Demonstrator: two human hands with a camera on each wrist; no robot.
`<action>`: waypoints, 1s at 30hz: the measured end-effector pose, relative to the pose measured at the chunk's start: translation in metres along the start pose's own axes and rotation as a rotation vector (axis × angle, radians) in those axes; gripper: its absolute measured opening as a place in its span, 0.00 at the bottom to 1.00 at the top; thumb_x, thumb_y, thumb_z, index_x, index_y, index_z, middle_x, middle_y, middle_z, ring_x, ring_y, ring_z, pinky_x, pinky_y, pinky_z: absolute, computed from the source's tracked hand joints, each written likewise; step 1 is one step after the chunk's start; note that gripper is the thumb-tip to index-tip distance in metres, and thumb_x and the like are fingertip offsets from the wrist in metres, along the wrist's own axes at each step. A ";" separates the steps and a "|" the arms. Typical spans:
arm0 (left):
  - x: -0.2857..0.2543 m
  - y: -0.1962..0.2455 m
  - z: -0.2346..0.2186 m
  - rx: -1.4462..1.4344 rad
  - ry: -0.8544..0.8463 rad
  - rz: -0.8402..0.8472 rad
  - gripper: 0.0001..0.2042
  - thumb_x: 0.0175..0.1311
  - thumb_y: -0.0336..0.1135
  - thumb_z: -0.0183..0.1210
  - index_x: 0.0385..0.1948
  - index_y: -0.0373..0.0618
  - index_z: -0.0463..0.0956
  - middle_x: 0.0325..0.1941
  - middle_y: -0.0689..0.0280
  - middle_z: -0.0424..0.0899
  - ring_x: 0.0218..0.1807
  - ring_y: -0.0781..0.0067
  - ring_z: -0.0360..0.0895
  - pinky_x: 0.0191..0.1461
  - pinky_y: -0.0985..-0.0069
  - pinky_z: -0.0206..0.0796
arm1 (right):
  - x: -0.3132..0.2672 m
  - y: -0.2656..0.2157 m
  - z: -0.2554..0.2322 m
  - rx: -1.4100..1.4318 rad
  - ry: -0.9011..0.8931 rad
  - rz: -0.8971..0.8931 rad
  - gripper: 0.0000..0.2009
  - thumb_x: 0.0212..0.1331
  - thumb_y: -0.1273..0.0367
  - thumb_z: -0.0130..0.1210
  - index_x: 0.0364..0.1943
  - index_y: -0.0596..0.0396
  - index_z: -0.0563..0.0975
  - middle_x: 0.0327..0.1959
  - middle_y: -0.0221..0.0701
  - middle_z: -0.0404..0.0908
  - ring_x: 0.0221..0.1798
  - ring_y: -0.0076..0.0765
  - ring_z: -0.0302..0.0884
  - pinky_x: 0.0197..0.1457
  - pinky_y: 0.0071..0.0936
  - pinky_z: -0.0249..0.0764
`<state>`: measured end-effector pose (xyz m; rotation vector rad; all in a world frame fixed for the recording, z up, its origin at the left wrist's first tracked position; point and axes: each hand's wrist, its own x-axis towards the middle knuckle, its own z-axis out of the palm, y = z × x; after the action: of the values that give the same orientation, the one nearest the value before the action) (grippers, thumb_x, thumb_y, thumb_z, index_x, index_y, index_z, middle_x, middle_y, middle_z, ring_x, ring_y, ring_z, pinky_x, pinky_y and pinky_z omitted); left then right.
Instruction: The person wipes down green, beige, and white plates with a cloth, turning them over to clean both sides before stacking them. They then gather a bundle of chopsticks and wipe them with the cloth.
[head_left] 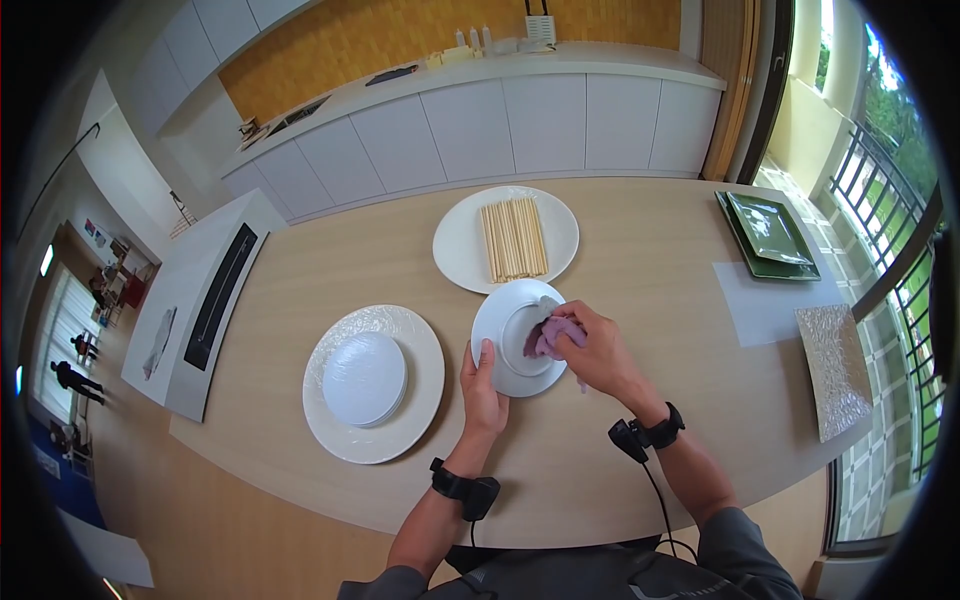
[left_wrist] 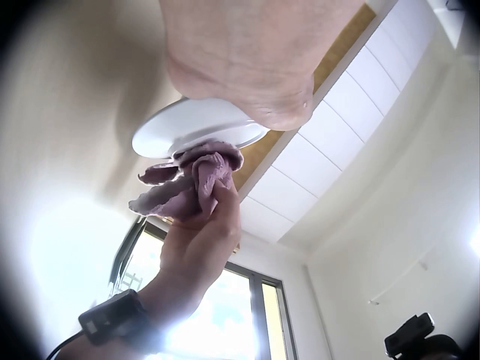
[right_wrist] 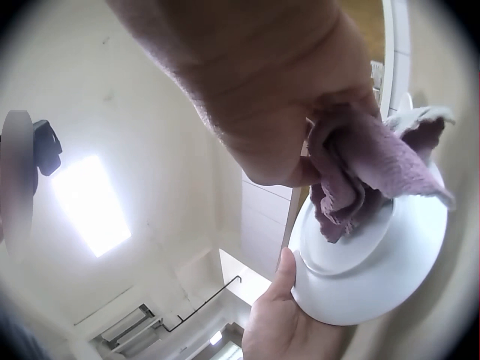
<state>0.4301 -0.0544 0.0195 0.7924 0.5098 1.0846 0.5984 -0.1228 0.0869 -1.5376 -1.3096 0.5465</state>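
Observation:
A white plate [head_left: 490, 322], its footed underside up, is gripped at the left edge by the left hand [head_left: 484, 398], thumb on the face. Bunched in the right hand [head_left: 603, 352], a purple cloth [head_left: 556, 334] presses on the plate's ringed middle. In the left wrist view the cloth [left_wrist: 206, 176] lies against the plate [left_wrist: 180, 124], with the right hand [left_wrist: 199, 247] behind it. The right wrist view shows the left thumb on the rim of the plate [right_wrist: 375, 277], and cloth folds [right_wrist: 375, 157] hanging from the right hand [right_wrist: 270, 97].
A stack of smaller white plates [head_left: 364, 378] sits on a large round plate [head_left: 425, 400] at left. Behind the hands, an oval plate [head_left: 455, 240] holds beige sticks [head_left: 514, 240]. Green square plates [head_left: 768, 228] and a textured rectangular plate [head_left: 835, 370] lie at right.

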 end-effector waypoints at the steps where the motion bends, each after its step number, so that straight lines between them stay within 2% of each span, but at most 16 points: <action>1: 0.000 -0.001 0.000 0.003 0.008 0.008 0.18 0.79 0.42 0.48 0.62 0.41 0.67 0.59 0.63 0.77 0.60 0.73 0.75 0.63 0.72 0.69 | 0.000 -0.001 0.000 0.068 0.002 0.064 0.15 0.62 0.70 0.56 0.50 0.63 0.74 0.33 0.43 0.84 0.35 0.42 0.84 0.41 0.35 0.78; 2: 0.001 -0.002 -0.001 0.006 0.016 0.015 0.18 0.79 0.42 0.48 0.62 0.41 0.68 0.59 0.63 0.77 0.60 0.74 0.75 0.64 0.72 0.68 | 0.001 -0.001 0.000 0.068 0.001 0.064 0.15 0.62 0.70 0.56 0.50 0.63 0.74 0.33 0.43 0.84 0.35 0.42 0.84 0.41 0.35 0.78; 4: 0.001 -0.003 0.000 0.037 0.017 0.039 0.19 0.79 0.43 0.48 0.61 0.40 0.68 0.59 0.64 0.78 0.60 0.75 0.75 0.64 0.74 0.67 | 0.002 0.002 -0.001 0.084 -0.013 0.096 0.15 0.62 0.71 0.54 0.52 0.62 0.73 0.31 0.39 0.84 0.33 0.34 0.83 0.39 0.31 0.78; 5: 0.001 -0.004 0.000 0.069 0.018 0.063 0.19 0.79 0.43 0.49 0.61 0.39 0.69 0.58 0.64 0.78 0.59 0.77 0.74 0.64 0.75 0.65 | 0.003 0.007 -0.001 0.083 -0.015 0.095 0.15 0.62 0.71 0.54 0.52 0.62 0.73 0.31 0.39 0.84 0.33 0.34 0.83 0.39 0.31 0.78; 7: 0.002 -0.005 -0.003 0.113 0.001 0.079 0.19 0.79 0.43 0.49 0.60 0.38 0.70 0.57 0.65 0.78 0.58 0.78 0.74 0.63 0.76 0.64 | 0.005 0.017 0.000 0.270 -0.023 0.070 0.16 0.62 0.73 0.51 0.54 0.60 0.73 0.31 0.36 0.83 0.32 0.29 0.83 0.38 0.28 0.77; 8: 0.002 -0.006 -0.004 0.157 -0.018 0.094 0.19 0.79 0.43 0.49 0.60 0.37 0.71 0.56 0.66 0.79 0.57 0.79 0.73 0.63 0.78 0.63 | 0.006 0.017 0.000 0.269 -0.026 0.069 0.16 0.62 0.73 0.51 0.54 0.60 0.73 0.31 0.36 0.83 0.32 0.29 0.83 0.38 0.28 0.77; 10: 0.000 -0.004 -0.002 0.163 -0.026 0.098 0.19 0.79 0.44 0.49 0.59 0.37 0.71 0.55 0.66 0.79 0.56 0.80 0.73 0.62 0.78 0.63 | 0.006 0.012 -0.001 0.475 -0.057 0.138 0.17 0.63 0.75 0.49 0.57 0.58 0.72 0.33 0.34 0.81 0.35 0.25 0.82 0.38 0.25 0.77; 13: 0.000 -0.004 -0.001 0.155 -0.034 0.098 0.19 0.79 0.44 0.50 0.59 0.36 0.71 0.54 0.66 0.79 0.55 0.80 0.73 0.61 0.78 0.64 | 0.006 0.005 -0.003 0.476 -0.070 0.143 0.20 0.63 0.77 0.47 0.61 0.57 0.71 0.36 0.32 0.81 0.36 0.24 0.81 0.39 0.24 0.77; 17: 0.001 -0.006 -0.001 0.132 -0.032 0.103 0.19 0.79 0.44 0.50 0.58 0.36 0.71 0.54 0.66 0.79 0.55 0.80 0.72 0.61 0.79 0.63 | 0.006 0.008 -0.004 0.467 -0.049 0.085 0.20 0.65 0.77 0.46 0.61 0.58 0.73 0.39 0.33 0.82 0.36 0.24 0.81 0.40 0.23 0.78; 19: 0.002 -0.007 -0.003 0.172 -0.023 0.127 0.19 0.79 0.44 0.50 0.57 0.36 0.72 0.52 0.66 0.79 0.54 0.81 0.72 0.60 0.79 0.63 | 0.007 0.006 -0.005 0.596 -0.014 0.124 0.19 0.66 0.77 0.45 0.60 0.60 0.75 0.42 0.34 0.82 0.37 0.25 0.82 0.41 0.23 0.80; 21: 0.001 -0.005 -0.004 0.212 -0.018 0.146 0.19 0.79 0.45 0.50 0.56 0.36 0.74 0.51 0.67 0.80 0.53 0.81 0.72 0.59 0.80 0.63 | 0.008 0.032 -0.007 0.610 -0.053 0.153 0.17 0.67 0.77 0.45 0.58 0.61 0.76 0.44 0.35 0.82 0.39 0.26 0.82 0.42 0.24 0.81; 23: -0.002 -0.001 -0.004 0.502 -0.035 0.190 0.19 0.78 0.46 0.52 0.54 0.36 0.76 0.46 0.68 0.82 0.49 0.81 0.73 0.56 0.80 0.64 | 0.005 0.043 -0.007 0.627 -0.082 0.184 0.16 0.68 0.77 0.44 0.57 0.62 0.77 0.46 0.37 0.83 0.40 0.28 0.82 0.43 0.24 0.81; 25: -0.003 -0.001 -0.001 0.520 -0.059 0.197 0.19 0.77 0.45 0.53 0.54 0.36 0.77 0.45 0.68 0.82 0.48 0.81 0.74 0.56 0.80 0.65 | 0.000 0.048 -0.007 0.662 -0.115 0.318 0.16 0.70 0.72 0.45 0.57 0.65 0.76 0.47 0.39 0.82 0.43 0.32 0.84 0.43 0.28 0.83; 26: -0.004 -0.002 0.000 0.538 -0.082 0.205 0.19 0.76 0.44 0.55 0.54 0.36 0.78 0.45 0.68 0.83 0.47 0.81 0.74 0.55 0.79 0.65 | -0.003 0.053 -0.007 0.662 -0.111 0.320 0.16 0.70 0.72 0.45 0.57 0.65 0.76 0.47 0.39 0.82 0.43 0.32 0.84 0.43 0.28 0.83; 28: -0.007 0.001 0.001 0.562 -0.115 0.177 0.18 0.75 0.42 0.56 0.54 0.35 0.78 0.46 0.67 0.84 0.49 0.80 0.75 0.56 0.79 0.66 | -0.007 0.060 -0.006 0.833 -0.170 0.391 0.19 0.74 0.64 0.45 0.57 0.69 0.73 0.49 0.42 0.82 0.44 0.38 0.84 0.45 0.33 0.83; 30: -0.009 0.002 0.003 0.587 -0.147 0.150 0.17 0.75 0.40 0.57 0.55 0.35 0.78 0.48 0.65 0.84 0.50 0.79 0.76 0.58 0.79 0.66 | -0.008 0.056 -0.004 0.884 -0.174 0.407 0.23 0.75 0.59 0.44 0.58 0.70 0.72 0.49 0.42 0.81 0.45 0.40 0.84 0.47 0.35 0.83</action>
<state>0.4278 -0.0630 0.0226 1.4328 0.6623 1.0114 0.6250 -0.1264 0.0370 -0.9986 -0.6863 1.3319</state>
